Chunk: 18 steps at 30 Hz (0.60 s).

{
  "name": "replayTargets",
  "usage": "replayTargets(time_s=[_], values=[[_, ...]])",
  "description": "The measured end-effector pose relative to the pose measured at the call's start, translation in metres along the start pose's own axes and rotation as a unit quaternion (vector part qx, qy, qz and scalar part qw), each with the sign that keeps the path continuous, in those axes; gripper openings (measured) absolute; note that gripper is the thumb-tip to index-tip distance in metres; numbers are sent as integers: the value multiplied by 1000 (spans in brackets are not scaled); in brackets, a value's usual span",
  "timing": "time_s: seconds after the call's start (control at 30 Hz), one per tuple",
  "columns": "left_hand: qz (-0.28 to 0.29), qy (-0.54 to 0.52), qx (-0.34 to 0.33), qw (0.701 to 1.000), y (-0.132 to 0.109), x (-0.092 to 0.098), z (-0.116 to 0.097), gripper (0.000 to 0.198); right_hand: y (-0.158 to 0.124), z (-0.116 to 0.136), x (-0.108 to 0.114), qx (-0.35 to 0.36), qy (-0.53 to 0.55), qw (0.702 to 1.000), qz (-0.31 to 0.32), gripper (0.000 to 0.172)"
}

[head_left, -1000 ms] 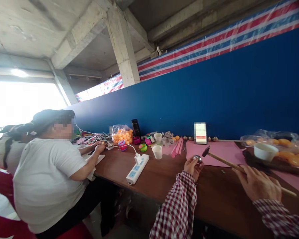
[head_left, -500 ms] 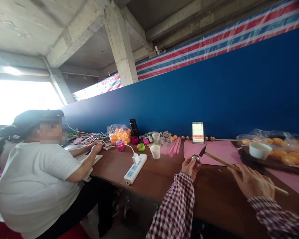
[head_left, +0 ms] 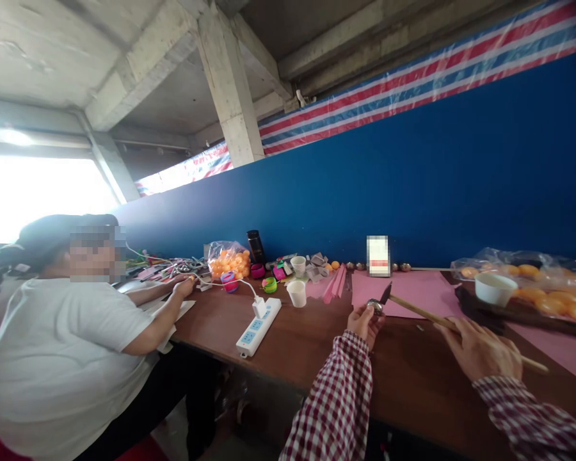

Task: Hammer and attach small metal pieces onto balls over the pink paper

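Note:
My left hand is closed round a small shiny metal ball, held just above the brown table. My right hand grips the wooden handle of a small hammer. The hammer's dark head rests right beside the ball. Both sleeves are red and white check. A pink sheet lies under and behind the hammer.
A person in a white T-shirt sits at the left of the table. A white power strip, paper cups, a bag of orange balls, coloured tape rolls and a black tray with a white bowl stand around.
The hammer head has come down from above the ball to right beside it. The view has drifted slightly, so everything sits a little further left.

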<state>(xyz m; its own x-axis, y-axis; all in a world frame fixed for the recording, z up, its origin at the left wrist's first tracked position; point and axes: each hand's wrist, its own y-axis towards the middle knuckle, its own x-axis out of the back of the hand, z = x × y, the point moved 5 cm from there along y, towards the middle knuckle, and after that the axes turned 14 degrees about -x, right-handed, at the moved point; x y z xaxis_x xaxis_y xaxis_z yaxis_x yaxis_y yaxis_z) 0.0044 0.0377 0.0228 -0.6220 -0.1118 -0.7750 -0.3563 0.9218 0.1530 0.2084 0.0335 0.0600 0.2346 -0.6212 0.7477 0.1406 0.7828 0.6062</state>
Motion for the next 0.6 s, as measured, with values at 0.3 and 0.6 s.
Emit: replayTargets(time_s=[0.3,0.6], values=[[2,-4,3,1000,2,2,2,25,0,-1,-1,-3,-1,1000,-5,24],[-22,25,4,999,1,3,1,24,0,0,-1,0,-3,1000,1,25]])
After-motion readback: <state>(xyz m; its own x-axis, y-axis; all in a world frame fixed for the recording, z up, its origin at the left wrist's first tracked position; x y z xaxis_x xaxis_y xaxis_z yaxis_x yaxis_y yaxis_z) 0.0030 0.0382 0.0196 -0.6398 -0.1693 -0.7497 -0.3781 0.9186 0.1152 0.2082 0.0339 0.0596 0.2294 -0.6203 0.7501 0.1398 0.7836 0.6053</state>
